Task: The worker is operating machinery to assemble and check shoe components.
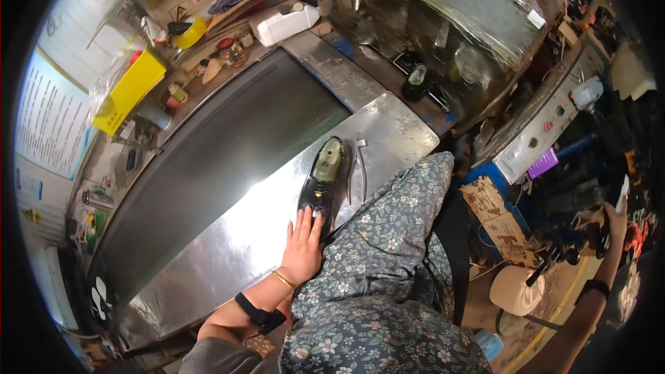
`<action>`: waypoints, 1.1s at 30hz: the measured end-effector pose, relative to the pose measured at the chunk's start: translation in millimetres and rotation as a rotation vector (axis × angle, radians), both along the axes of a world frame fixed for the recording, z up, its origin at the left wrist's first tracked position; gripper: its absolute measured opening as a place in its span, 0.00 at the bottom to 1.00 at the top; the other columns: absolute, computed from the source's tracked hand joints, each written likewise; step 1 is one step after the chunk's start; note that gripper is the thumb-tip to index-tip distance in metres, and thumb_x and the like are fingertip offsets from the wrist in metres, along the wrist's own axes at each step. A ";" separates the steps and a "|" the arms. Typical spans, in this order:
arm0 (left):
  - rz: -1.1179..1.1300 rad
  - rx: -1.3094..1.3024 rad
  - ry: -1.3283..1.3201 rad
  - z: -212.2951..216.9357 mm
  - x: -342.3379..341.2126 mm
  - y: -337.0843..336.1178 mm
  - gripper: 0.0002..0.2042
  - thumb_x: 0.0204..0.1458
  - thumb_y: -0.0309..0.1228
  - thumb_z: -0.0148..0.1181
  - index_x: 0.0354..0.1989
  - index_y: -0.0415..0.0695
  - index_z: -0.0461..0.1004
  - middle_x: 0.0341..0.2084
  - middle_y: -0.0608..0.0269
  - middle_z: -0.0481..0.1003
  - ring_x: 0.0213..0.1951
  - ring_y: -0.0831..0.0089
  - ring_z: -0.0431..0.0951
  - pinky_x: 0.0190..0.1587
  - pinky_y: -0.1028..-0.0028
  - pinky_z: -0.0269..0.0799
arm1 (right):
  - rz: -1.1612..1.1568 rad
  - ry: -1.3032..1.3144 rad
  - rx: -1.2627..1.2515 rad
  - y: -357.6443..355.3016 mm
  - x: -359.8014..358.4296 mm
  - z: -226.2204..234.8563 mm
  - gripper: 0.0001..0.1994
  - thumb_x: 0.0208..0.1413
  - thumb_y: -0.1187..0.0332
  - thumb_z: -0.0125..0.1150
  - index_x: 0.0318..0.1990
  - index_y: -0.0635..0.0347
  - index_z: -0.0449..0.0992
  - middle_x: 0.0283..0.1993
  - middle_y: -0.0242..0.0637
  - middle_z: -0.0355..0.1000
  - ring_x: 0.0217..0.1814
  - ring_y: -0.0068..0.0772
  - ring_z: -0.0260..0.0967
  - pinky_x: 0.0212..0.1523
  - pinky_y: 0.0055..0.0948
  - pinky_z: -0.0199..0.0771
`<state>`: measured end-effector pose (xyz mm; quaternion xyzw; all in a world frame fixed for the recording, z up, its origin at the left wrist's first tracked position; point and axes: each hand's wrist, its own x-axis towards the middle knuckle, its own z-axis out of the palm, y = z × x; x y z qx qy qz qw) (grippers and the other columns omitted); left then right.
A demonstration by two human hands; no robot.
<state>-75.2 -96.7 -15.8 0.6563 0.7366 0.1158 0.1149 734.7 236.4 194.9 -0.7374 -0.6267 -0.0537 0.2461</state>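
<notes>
The left hand [303, 244] lies flat and open on the steel desk [228, 235], fingers spread narrowly, its fingertips touching the near end of a glossy black shoe [323, 183]. The shoe rests on the desk with its opening facing up, pointing away from the person. Just to the right of the shoe lies a pair of metal pliers [358, 166], apart from the hand. To the left of the shoe runs a dark conveyor belt [222, 159]. Far to the right of the shoe, the right hand [615, 216] is raised and closed around a small white object [623, 192]; what it is cannot be told.
</notes>
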 end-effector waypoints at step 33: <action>0.192 0.542 -0.640 71.9 12.5 75.8 0.16 0.53 0.28 0.60 0.49 0.36 0.71 0.48 0.48 0.74 0.51 0.52 0.75 0.55 0.63 0.69 | 0.295 1.951 -1.014 -199.4 -482.1 -133.2 0.27 0.54 0.67 0.50 0.62 0.62 0.62 0.58 0.49 0.69 0.57 0.57 0.70 0.48 0.72 0.72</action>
